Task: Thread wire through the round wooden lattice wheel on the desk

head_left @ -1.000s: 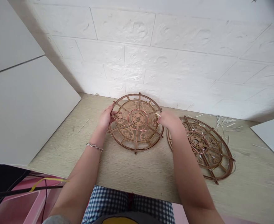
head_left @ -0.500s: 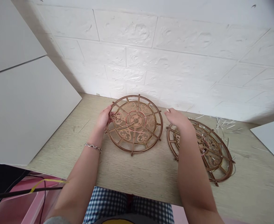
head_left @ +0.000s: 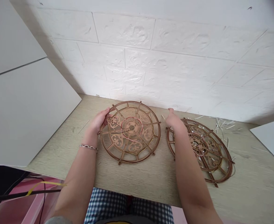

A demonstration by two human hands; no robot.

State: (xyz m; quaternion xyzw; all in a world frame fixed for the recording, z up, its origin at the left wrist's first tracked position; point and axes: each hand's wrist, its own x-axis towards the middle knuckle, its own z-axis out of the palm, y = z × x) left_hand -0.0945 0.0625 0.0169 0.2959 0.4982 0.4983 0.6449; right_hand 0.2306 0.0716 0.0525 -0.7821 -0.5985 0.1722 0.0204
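My left hand [head_left: 101, 120] grips the left rim of a round, bronze-coloured openwork frame [head_left: 129, 157] with spokes and scroll patterns. A thin reddish wire circles its centre, and a yellowish wire runs farther out. The frame is tilted up slightly from the table. To its right, my right hand [head_left: 172, 119] is closed, with a short pale strip [head_left: 163, 117] poking out on its left side. That hand is apart from the held frame. Beneath my right forearm lies a second, similar round frame [head_left: 223, 148], partly hidden, with small white bits on it.
Several thin white offcuts [head_left: 223, 124] lie on the wooden tabletop [head_left: 137, 177] at the back right. A white textured wall [head_left: 137, 56] rises behind. White panels [head_left: 48, 109] stand at the left, and another white panel [head_left: 271, 137] is at the right.
The held frame has turned clockwise, shifted slightly left and tipped flatter, with its lower rim nearer me. My right hand has moved a little down; the pale strip now points out to the left.
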